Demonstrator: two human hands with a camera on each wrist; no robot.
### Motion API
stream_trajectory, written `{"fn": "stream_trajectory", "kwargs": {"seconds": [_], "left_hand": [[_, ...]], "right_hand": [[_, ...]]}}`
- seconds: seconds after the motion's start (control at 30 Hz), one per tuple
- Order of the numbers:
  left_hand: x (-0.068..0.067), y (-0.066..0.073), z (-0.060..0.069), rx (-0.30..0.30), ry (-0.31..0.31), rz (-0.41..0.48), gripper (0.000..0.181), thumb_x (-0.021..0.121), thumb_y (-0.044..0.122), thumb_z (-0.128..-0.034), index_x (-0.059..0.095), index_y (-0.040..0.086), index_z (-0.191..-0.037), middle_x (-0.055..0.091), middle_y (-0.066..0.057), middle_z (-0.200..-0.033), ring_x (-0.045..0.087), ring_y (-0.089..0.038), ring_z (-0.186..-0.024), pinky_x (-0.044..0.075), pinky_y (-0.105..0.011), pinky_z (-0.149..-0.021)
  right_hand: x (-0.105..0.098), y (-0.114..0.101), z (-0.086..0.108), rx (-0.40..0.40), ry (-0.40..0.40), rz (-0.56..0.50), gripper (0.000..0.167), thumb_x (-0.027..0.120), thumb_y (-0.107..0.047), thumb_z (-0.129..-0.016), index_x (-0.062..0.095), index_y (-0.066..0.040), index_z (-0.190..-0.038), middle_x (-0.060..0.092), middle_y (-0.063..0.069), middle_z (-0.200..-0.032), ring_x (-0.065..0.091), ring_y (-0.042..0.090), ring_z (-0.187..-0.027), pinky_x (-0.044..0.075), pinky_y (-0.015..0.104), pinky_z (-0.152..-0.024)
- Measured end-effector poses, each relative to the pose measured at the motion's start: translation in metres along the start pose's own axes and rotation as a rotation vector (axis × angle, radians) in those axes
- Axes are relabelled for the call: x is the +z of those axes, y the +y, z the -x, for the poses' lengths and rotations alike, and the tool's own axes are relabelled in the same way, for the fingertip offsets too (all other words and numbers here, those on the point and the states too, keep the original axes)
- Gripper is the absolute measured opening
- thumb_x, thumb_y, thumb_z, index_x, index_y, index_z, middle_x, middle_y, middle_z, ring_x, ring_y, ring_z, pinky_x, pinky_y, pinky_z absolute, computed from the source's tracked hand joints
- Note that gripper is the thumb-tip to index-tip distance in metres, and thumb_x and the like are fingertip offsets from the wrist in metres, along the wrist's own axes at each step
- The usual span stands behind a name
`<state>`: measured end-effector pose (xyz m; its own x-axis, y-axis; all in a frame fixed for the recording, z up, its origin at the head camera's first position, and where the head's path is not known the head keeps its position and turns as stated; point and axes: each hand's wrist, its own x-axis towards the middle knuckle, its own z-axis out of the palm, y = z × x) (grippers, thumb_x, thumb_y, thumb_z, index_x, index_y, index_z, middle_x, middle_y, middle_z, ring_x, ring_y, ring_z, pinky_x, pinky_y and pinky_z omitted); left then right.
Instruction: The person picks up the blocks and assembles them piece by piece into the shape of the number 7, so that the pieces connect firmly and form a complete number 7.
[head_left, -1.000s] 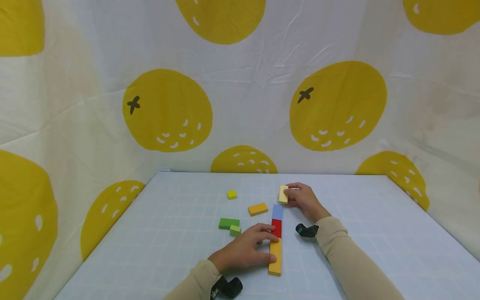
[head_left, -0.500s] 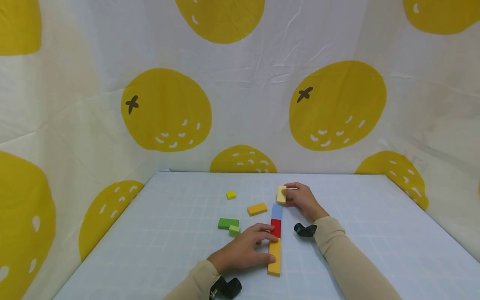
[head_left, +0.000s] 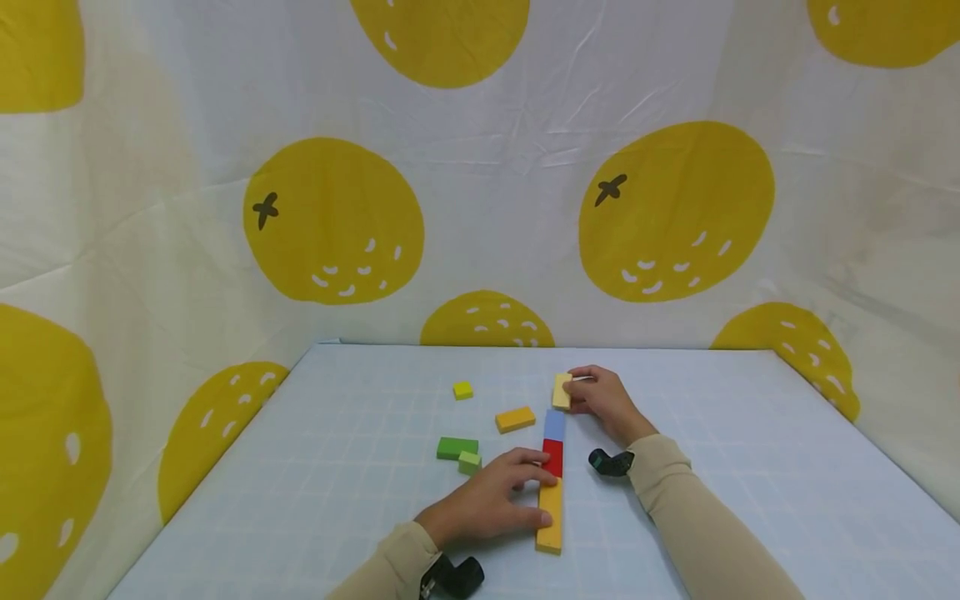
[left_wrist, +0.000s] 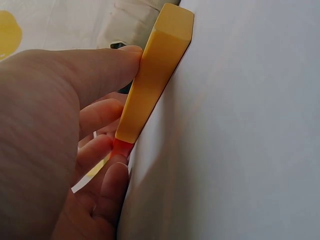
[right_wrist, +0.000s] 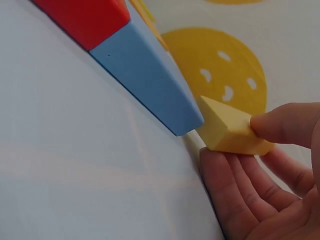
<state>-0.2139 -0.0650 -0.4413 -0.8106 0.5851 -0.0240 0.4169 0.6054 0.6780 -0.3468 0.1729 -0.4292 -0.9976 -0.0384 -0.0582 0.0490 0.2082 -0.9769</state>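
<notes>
My right hand (head_left: 606, 404) pinches a pale yellow block (head_left: 562, 391) between thumb and fingers at the far end of a row. In the right wrist view that pale block (right_wrist: 232, 132) is close to the end of the blue block (right_wrist: 147, 75); whether they touch I cannot tell. The row runs from the blue block (head_left: 554, 424) through a red block (head_left: 552, 454) to a long orange block (head_left: 550, 521) nearest me. My left hand (head_left: 495, 496) rests along it, fingertips at the red block and thumb touching the orange block (left_wrist: 155, 75).
Left of the row lie a yellow-orange block (head_left: 515, 419), a small yellow block (head_left: 462, 390), a green block (head_left: 457, 448) and a small light green block (head_left: 469, 462). All lie on a pale checked tabletop (head_left: 337, 500). A fruit-patterned curtain (head_left: 495, 208) hangs behind.
The pale yellow block in my right hand has shifted slightly left, into line with the row, and a little nearer the blue block. My left hand stays where it was.
</notes>
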Motion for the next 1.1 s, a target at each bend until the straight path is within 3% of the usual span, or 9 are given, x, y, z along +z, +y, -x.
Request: {"fn": "stream_trajectory", "kwargs": {"seconds": [0.57,0.83,1.1], "left_hand": [[-0.0005,0.0020,0.0013,-0.001,0.001,-0.005,0.038,0.073,0.055,-0.0865,0.066,0.044,-0.123,0.044,0.022,-0.144,0.038,-0.011,-0.135,0.042,-0.048,-0.107],[0.0031,-0.0017,0.0026,-0.023,0.004,-0.017,0.038,0.073,0.056,-0.0859,0.066,0.045,-0.122,0.045,0.022,-0.142,0.040,-0.011,-0.134,0.042,-0.049,-0.107],[0.0017,-0.0013,-0.0006,0.010,0.012,-0.025,0.040,0.072,0.056,-0.0860,0.066,0.045,-0.123,0.044,0.023,-0.143,0.040,-0.010,-0.134,0.045,-0.045,-0.105]], "right_hand": [[0.0034,-0.0018,0.0013,-0.008,-0.002,0.121,0.041,0.066,-0.020,-0.097,0.057,-0.001,-0.132,0.063,0.019,-0.120,0.066,0.024,-0.093,0.058,0.033,-0.083],[0.0069,-0.0008,0.0048,-0.071,-0.030,0.287,0.042,0.063,-0.021,-0.098,0.059,-0.002,-0.134,0.066,0.016,-0.118,0.068,0.020,-0.086,0.059,0.034,-0.081],[0.0014,-0.0042,0.0069,-0.072,-0.052,0.345,0.044,0.065,-0.024,-0.097,0.058,-0.004,-0.136,0.066,0.014,-0.119,0.068,0.021,-0.091,0.056,0.037,-0.088]]}}
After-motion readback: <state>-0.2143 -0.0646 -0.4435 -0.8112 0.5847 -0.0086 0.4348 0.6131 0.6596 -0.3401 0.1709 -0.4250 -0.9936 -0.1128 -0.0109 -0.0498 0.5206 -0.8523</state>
